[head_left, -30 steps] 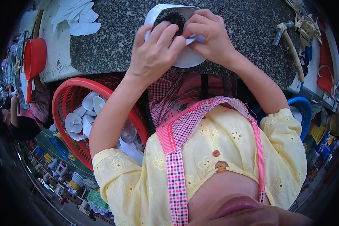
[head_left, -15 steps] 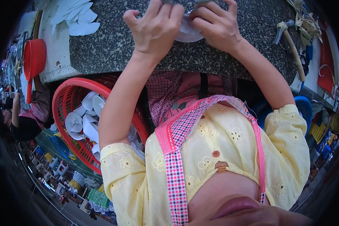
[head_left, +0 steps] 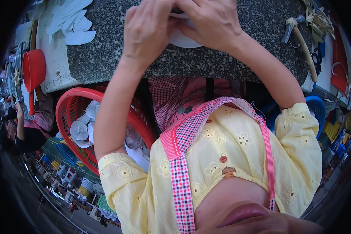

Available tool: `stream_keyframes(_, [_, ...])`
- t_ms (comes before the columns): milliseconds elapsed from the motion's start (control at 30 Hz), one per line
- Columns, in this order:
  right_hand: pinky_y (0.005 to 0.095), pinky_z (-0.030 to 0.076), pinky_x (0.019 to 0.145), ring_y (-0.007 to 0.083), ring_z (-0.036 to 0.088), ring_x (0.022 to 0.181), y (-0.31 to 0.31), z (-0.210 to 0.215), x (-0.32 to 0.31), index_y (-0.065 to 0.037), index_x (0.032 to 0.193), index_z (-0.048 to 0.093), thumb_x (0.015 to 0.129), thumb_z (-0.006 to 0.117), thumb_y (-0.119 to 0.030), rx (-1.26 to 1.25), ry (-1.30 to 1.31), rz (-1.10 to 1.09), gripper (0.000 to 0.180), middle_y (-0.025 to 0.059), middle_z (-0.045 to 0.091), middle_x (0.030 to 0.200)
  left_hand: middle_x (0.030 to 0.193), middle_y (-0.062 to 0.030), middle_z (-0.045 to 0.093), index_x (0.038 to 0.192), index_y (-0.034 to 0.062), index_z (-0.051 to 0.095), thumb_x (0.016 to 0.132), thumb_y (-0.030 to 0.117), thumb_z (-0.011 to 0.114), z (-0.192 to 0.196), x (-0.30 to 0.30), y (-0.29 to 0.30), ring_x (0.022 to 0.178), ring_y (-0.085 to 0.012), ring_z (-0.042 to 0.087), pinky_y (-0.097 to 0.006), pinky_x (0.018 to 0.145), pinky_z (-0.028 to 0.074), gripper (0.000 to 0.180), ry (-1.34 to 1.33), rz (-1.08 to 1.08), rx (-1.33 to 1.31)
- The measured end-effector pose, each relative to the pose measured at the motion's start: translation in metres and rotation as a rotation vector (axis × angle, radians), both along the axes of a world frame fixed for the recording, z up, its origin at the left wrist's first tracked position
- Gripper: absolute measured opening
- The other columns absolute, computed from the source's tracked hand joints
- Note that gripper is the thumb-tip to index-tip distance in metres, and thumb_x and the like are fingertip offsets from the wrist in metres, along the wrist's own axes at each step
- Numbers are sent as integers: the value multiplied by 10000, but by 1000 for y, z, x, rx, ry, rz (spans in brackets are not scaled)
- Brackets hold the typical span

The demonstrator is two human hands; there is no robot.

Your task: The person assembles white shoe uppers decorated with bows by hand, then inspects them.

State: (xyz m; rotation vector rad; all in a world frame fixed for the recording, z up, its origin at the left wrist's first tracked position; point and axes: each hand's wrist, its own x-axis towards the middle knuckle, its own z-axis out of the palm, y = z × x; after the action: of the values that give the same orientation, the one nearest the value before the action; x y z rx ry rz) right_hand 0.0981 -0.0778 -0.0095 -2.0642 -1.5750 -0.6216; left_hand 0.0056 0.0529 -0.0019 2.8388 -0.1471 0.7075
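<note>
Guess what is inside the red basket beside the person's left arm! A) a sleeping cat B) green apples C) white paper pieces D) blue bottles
C: the red basket under the stone slab holds curled white paper pieces, the same white as the piece that the left hand and the right hand grip together.

Over at nine o'clock, a red basket (head_left: 72, 102) sits below the speckled stone bench (head_left: 105, 43), holding white cone-shaped pieces (head_left: 78, 130). At ten o'clock, a red scoop (head_left: 33, 70); white cut-outs (head_left: 72, 23) lie at eleven. A hammer (head_left: 302, 45) rests at two o'clock, just beside pale strips (head_left: 319, 19). Blue tub (head_left: 315, 111) at three.
</note>
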Motion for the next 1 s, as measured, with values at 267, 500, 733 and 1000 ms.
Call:
stream_keyframes(267, [418, 300, 751, 150, 550, 695, 7, -10, 9, -176, 728, 577, 736, 597, -215, -84, 287, 40, 45, -32, 546, 670, 1163, -38, 557, 1036, 62, 545, 645, -35, 552, -4, -21, 51, 1056, -192, 536, -324, 824, 400, 402, 55, -275, 219])
stream_keyframes(500, [365, 416, 659, 169, 569, 651, 21, -3, 8, -129, 690, 597, 697, 600, -203, -239, 6, -89, 74, 38, 600, 643, 1079, -22, 550, 1046, 66, 584, 702, 117, 562, -16, -16, 28, 1052, -139, 497, -269, 751, 385, 349, 122, -327, 547])
stream_keyframes(733, [274, 400, 470, 144, 546, 527, 1, -30, 19, 4, 657, 618, 718, 638, -133, 152, 800, -11, 151, 43, 584, 573, 952, -4, 613, 947, 74, 589, 720, 131, 555, -41, -36, 10, 874, -128, 567, -284, 717, 365, 237, -10, -123, 405])
stream_keyframes(1000, [213, 440, 544, 93, 580, 606, -19, -8, 11, 15, 718, 648, 760, 643, -118, 41, 1285, 165, 139, 39, 635, 657, 723, 20, 544, 702, 113, 575, 671, 171, 569, -39, -43, -10, 714, -97, 512, -319, 686, 276, 67, -172, -79, 492])
